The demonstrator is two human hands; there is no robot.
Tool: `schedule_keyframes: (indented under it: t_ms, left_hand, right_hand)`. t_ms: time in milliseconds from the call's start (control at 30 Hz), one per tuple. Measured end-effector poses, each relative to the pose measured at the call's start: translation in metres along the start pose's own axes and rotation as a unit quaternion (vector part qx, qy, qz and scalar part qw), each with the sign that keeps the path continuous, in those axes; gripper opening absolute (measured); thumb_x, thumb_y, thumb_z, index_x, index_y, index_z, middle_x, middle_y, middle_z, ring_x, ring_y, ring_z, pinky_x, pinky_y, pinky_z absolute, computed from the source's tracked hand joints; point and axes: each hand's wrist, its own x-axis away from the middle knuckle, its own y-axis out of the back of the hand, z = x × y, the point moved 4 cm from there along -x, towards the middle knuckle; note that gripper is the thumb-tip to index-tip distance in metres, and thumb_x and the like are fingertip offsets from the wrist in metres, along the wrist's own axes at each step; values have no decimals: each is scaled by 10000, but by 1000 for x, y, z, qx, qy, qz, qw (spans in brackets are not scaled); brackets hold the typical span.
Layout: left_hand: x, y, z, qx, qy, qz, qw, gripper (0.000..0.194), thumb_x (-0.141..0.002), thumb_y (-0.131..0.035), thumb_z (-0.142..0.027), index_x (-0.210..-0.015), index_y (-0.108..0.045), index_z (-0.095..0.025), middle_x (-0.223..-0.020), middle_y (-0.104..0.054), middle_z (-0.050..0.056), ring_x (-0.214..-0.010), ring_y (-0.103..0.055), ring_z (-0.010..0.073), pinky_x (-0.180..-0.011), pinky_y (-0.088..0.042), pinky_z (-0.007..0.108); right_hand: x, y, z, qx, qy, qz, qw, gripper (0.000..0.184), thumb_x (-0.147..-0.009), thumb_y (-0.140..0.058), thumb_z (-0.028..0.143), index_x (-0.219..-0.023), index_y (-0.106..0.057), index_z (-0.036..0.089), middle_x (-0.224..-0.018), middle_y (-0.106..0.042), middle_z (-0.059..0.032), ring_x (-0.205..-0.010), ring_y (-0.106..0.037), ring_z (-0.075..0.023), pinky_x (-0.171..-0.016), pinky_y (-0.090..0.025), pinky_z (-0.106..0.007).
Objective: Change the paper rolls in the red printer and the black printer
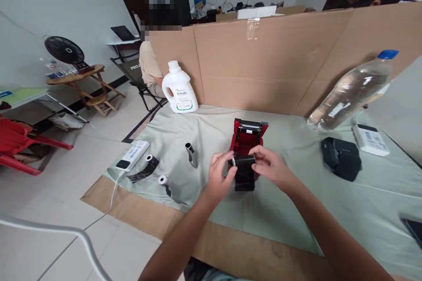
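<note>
Between both hands is a black ribbon roll, held level by its ends, with a strip of black film hanging down from it. My left hand is closed on the roll's left end, where a white core shows. At the right end, the fingers of my right hand pinch it. Just behind the roll stands a small red printer with its lid raised, its front partly hidden by the roll and hands. Left of my hands lie several other rolls: a dark one, a white-cored one and another with film trailing.
A white power bank with a cable lies at the left edge of the cloth. A white jug and a large clear bottle stand by the cardboard wall. At right are a black device and a white box.
</note>
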Motion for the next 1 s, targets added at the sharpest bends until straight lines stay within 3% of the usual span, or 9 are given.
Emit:
schedule_keyframes:
  t_ms: [100, 267, 400, 567, 700, 800, 900, 933, 1000]
  left_hand:
    - [6, -10, 3, 4, 22, 29, 999, 334, -1036, -431, -345, -1211, -667, -187, -1032, -711, 101, -990, -655, 208, -890, -540, 363]
    - [12, -19, -1, -35, 39, 17, 999, 363, -1038, -436, -374, -1299, -614, -195, -1071, -693, 99, -1013, -623, 214, -899, -519, 361]
    - [11, -14, 1, -95, 28, 0, 995, 433, -1028, -427, -424, -1351, -585, -183, -1200, -647, 135, -1099, -578, 243, -962, -482, 399]
    - [11, -17, 2, -122, -83, 94, 985, 395, -968, -509, -449, -1240, -680, -217, -1230, -701, 100, -1189, -570, 269, -1011, -424, 422]
    - [11, -23, 5, -153, -111, 143, 972, 396, -939, -593, -454, -1277, -675, -265, -1268, -716, 72, -1256, -556, 274, -1024, -387, 426]
    - [12, -25, 7, -162, -130, 151, 967, 405, -929, -634, -458, -1297, -668, -292, -1285, -712, 60, -1249, -561, 266, -1054, -367, 426]
    - [12, -26, 8, -172, -159, 180, 955, 530, -885, -682, -548, -1351, -640, -299, -1327, -687, 77, -1252, -558, 275, -1097, -354, 441]
    - [13, -26, 8, -177, -169, 191, 950, 568, -878, -689, -560, -1377, -622, -298, -1347, -675, 85, -1258, -556, 277, -1110, -350, 447]
    - [13, -27, 8, -189, -186, 212, 940, 571, -899, -680, -507, -1422, -583, -298, -1384, -653, 87, -1274, -552, 268, -1125, -346, 446]
  right_hand:
    - [11, -7, 9, 158, 57, 10, 986, 171, -792, -647, 268, -950, -585, 251, -892, -655, -12, -727, -585, -180, -657, -503, -330]
    - [4, 0, 20, 355, 154, 4, 922, 233, -899, -573, 214, -1110, -662, 253, -1080, -709, -67, -1001, -636, -250, -876, -509, -393]
    - [-26, 19, 10, 445, 113, -45, 887, 284, -931, -537, 170, -1175, -674, 214, -1153, -713, -97, -1054, -638, -271, -907, -498, -401]
    - [-64, 17, -11, 569, 66, -24, 819, 271, -929, -541, 119, -1116, -729, 174, -1050, -739, -137, -1043, -627, -312, -861, -476, -394]
    - [-84, 11, -19, 614, 35, -8, 788, 232, -866, -621, 129, -1035, -771, 182, -961, -746, -157, -1006, -640, -336, -832, -461, -402]
    - [-87, 9, -18, 616, 19, 1, 788, 193, -838, -645, 137, -955, -788, 194, -918, -755, -146, -999, -643, -346, -822, -449, -409]
    - [-74, 14, -13, 560, 32, -18, 828, 175, -855, -610, 155, -847, -774, 217, -869, -759, -99, -905, -654, -291, -779, -442, -374]
    - [-68, 19, -11, 521, 40, -44, 851, 181, -876, -593, 195, -801, -755, 223, -830, -750, -77, -832, -649, -260, -750, -440, -357]
    - [-56, 36, -7, 433, 60, -158, 885, 230, -913, -555, 299, -760, -710, 226, -771, -719, -48, -710, -605, -211, -707, -435, -338]
